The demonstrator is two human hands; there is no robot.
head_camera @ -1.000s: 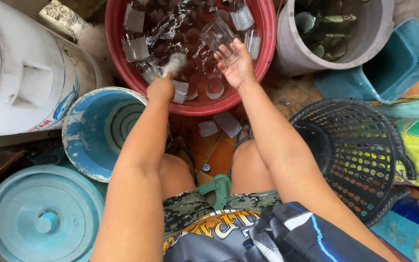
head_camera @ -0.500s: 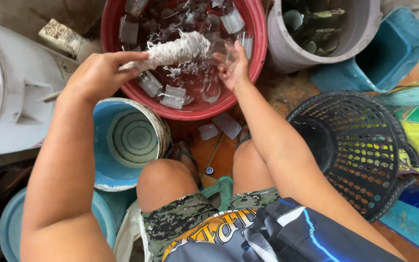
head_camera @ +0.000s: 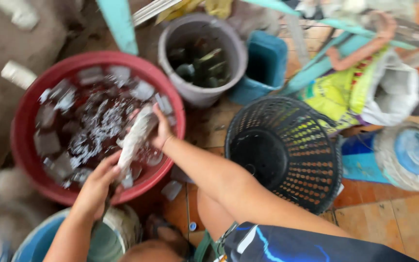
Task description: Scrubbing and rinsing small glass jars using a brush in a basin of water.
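A red basin point(head_camera: 21, 121) of water holds several clear glasses. My left hand point(head_camera: 95, 187) grips the handle end of a whitish bottle brush point(head_camera: 133, 138) at the basin's near rim. My right hand point(head_camera: 160, 130) is over the water at the brush's far end, closed around something clear that the blur hides, probably a glass. The brush head runs up into my right hand.
A black perforated basket point(head_camera: 287, 150) stands right of my arm. A grey bucket point(head_camera: 197, 58) with dark bottles sits behind the basin, a teal tub point(head_camera: 263, 65) beside it. A blue bucket point(head_camera: 98, 242) is under my left hand. Sacks and clutter lie at the right.
The view has swung right and blurred. My left hand came down to the basin's near rim with the brush, whose head now points into my right hand.
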